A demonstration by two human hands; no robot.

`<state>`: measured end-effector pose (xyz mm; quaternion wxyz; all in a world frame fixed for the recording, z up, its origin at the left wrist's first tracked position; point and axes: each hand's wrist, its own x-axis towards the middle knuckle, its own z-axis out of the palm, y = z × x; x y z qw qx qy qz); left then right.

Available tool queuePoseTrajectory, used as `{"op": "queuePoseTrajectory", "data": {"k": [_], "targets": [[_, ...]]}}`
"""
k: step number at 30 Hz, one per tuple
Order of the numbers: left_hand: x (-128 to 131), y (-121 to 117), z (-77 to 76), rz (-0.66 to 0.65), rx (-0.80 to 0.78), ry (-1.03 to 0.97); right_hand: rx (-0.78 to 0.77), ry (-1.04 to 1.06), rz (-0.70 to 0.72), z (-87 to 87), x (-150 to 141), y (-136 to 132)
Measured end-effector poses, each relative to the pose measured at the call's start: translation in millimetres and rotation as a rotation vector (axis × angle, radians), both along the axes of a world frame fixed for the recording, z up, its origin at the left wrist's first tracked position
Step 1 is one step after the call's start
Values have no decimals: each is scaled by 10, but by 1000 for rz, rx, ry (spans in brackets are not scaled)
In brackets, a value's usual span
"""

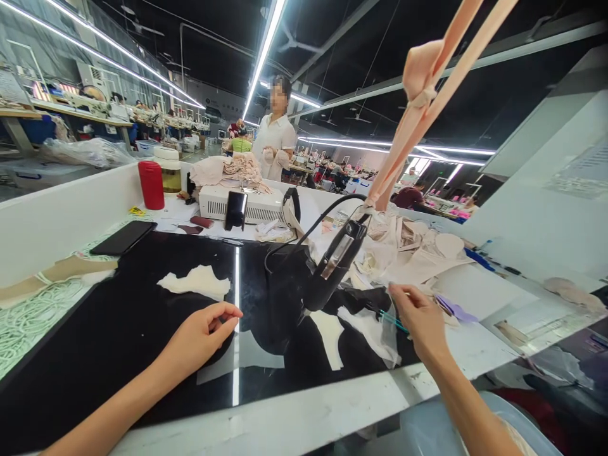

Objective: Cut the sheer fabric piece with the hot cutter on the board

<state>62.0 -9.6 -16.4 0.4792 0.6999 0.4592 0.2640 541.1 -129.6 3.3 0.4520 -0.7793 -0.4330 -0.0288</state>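
My left hand [204,335] is over the black tabletop [118,329], thumb and index finger close together in a pinch. Whatever it holds, if anything, is too small to make out. Beneath it lies a greyish translucent piece [251,358]. A cream cut-out piece [197,282] is just beyond that hand. On the right, my right hand [420,316] is closed at the fingertips beside dark crumpled material [363,297] and a teal-handled tool [392,318]; what it pinches is hidden. Two pale cut pieces, one cream [329,335] and one whitish [370,332], lie between my hands.
A black hand-held device [335,263] hangs from knotted peach straps [418,95], its cable looping left. Behind are a phone on a stand [235,211], a white box [242,206] and a red container [151,185]. Peach fabric scraps [408,244] pile rightward. A person [275,136] stands beyond.
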Motion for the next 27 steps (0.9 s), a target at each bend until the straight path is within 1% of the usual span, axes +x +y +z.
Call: {"op": "queuePoseTrajectory", "data": {"k": [3, 7, 12, 21, 24, 27], "targets": [[8, -1, 7, 1, 3, -7, -56, 74, 37, 23, -19, -14], [17, -13, 28, 6, 12, -12, -73, 181, 32, 68, 13, -12], [13, -5, 14, -9, 17, 3, -64, 345, 62, 107, 79, 16], [31, -3, 24, 0, 28, -1, -47, 761, 255, 12, 40, -81], [28, -3, 18, -2, 30, 1, -10, 839, 289, -5, 48, -104], [27, -15, 37, 6, 19, -6, 16, 866, 309, 3, 47, -111]]}}
